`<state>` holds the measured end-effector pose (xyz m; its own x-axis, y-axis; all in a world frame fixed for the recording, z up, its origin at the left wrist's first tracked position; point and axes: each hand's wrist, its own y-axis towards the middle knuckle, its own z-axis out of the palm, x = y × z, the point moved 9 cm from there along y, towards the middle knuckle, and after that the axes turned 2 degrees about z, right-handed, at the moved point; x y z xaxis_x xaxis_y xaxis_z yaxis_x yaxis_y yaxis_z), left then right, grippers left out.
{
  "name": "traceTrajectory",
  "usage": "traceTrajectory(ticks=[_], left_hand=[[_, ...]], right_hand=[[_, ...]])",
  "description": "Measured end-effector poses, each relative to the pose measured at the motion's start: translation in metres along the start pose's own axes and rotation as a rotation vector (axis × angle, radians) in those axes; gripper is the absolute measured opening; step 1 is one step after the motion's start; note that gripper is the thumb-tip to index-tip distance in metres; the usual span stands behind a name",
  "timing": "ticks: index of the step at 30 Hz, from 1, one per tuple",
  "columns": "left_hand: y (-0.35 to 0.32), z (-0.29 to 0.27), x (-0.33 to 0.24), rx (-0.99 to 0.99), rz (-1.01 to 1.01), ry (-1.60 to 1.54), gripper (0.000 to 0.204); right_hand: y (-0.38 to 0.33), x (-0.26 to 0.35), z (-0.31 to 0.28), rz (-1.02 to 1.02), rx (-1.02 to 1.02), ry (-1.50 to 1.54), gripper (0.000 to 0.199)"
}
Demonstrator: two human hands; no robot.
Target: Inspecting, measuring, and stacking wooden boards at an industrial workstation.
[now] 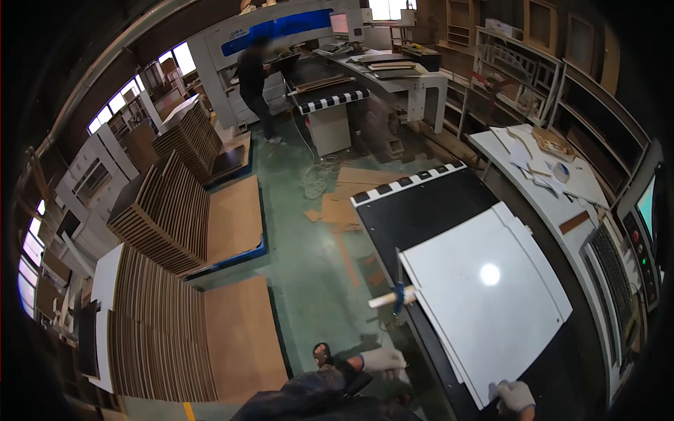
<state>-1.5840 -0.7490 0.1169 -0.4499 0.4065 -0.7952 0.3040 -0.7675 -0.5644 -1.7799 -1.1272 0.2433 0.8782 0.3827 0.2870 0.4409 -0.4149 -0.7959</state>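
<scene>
The white panel point(488, 281) lies flat on the black machine table point(414, 210), its near corner hanging toward the person, a bright lamp glare on its middle. The right hand point(516, 395), gloved in white, is closed on that near corner, fingers curled over the edge. The left hand point(382, 361), also gloved, hangs free near the left edge of the table and holds nothing that I can see — whether its fingers are curled or loose I cannot tell. One corner is a poor hold for so broad a sheet; it would go better, I judge, with the left hand brought to the long left edge, so the panel slides level and does not twist. A small blue clamp with a wooden dowel point(393, 297) sits just beside that edge — worth keeping clear of. Farther left, stacks of brown boards point(165, 210) stand on pallets; far off, another person point(254, 84) works at a big machine.
</scene>
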Motion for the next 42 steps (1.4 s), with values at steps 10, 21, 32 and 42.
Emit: traceTrajectory(ticks=[10,21,32,42], left_hand=[[-0.149,-0.295,0.259,-0.183,-0.154,-0.523,0.038],[-0.271,-0.576,0.283,-0.645,-0.229,-0.712,0.035],[-0.274,-0.927,0.299,-0.944,-0.27,-0.568,0.027],[-0.324,-1.312,0.142,-1.029,-0.297,0.12,0.026]], right_hand=[[-0.179,0.419,0.269,-0.786,0.665,-0.069,0.023],[-0.135,0.795,0.445,-1.089,0.726,-0.491,0.03],[0.055,1.189,0.505,-0.941,0.691,-0.68,0.039],[0.171,1.598,0.586,-1.134,0.711,-0.884,0.038]])
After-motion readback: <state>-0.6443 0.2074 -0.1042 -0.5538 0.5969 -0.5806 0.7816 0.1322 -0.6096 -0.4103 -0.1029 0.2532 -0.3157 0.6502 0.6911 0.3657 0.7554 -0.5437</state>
